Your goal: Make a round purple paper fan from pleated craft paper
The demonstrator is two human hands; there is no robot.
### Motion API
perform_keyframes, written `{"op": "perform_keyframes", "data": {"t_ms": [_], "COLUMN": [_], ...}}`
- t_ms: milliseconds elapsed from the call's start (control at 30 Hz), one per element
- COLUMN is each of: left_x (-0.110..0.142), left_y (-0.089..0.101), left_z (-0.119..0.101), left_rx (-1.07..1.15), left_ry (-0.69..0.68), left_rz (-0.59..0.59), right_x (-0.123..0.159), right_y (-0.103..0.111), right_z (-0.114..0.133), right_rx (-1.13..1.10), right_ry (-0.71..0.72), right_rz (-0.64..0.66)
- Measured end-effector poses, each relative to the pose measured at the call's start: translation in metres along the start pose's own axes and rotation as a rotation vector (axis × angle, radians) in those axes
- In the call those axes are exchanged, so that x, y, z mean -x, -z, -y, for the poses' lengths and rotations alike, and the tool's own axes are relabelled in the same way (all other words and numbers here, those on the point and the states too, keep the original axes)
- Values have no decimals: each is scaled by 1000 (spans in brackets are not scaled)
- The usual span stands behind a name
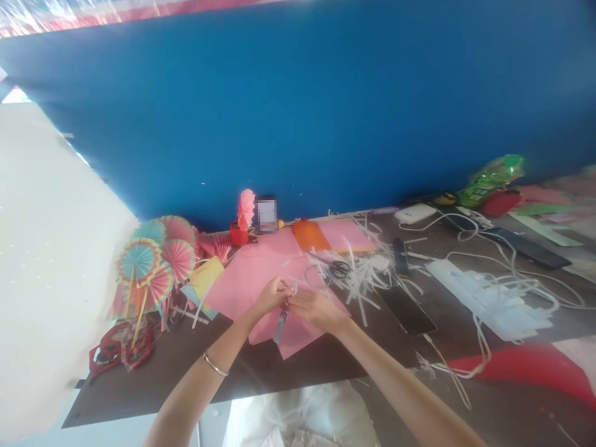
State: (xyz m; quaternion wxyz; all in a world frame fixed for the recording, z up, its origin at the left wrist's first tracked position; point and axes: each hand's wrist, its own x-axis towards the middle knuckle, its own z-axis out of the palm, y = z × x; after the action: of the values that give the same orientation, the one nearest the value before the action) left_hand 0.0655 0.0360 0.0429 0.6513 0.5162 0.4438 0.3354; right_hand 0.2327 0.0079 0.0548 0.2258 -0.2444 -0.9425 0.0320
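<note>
My left hand (275, 294) and my right hand (316, 308) meet over pink paper sheets (237, 273) near the table's front edge. Fingertips of both hands are pinched together around a small whitish piece, too small to make out. Below them a narrow grey-purple strip (281, 328) hangs or lies against the paper; whether it joins the piece in my fingers is unclear. Black-handled scissors (339, 269) lie just beyond my right hand, among many white paper strips (361, 288).
Folded paper fans (139, 261) stand at the left beside a red wrapped item (107, 354). A red pot (239, 234) holds a pink fan. Orange paper (311, 236), a dark phone (407, 308), a white power strip (484, 298) and tangled cables lie at the back and right.
</note>
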Motion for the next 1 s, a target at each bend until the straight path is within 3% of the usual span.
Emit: {"op": "perform_keyframes", "data": {"t_ms": [233,367,467,600,767,1000], "left_x": [-8,-14,-12,1,11,4], "left_y": [1,3,5,10,16,13], "left_z": [1,7,4,-3,8,21], "left_rx": [-121,-75,-21,-35,-276,-531], "left_ry": [72,119,127,-1,-144,-366], "left_rz": [-32,-24,22,98,161,112], "right_x": [-5,-7,-3,6,5,-11], "right_y": [-8,-12,-14,-17,-15,-5], "right_z": [-3,-4,-6,-9,-7,0], "right_rx": [23,5,-24,-54,-252,-392], "right_ry": [-10,-30,-122,-250,-507,-773], "right_rz": [34,95,111,116,116,113]}}
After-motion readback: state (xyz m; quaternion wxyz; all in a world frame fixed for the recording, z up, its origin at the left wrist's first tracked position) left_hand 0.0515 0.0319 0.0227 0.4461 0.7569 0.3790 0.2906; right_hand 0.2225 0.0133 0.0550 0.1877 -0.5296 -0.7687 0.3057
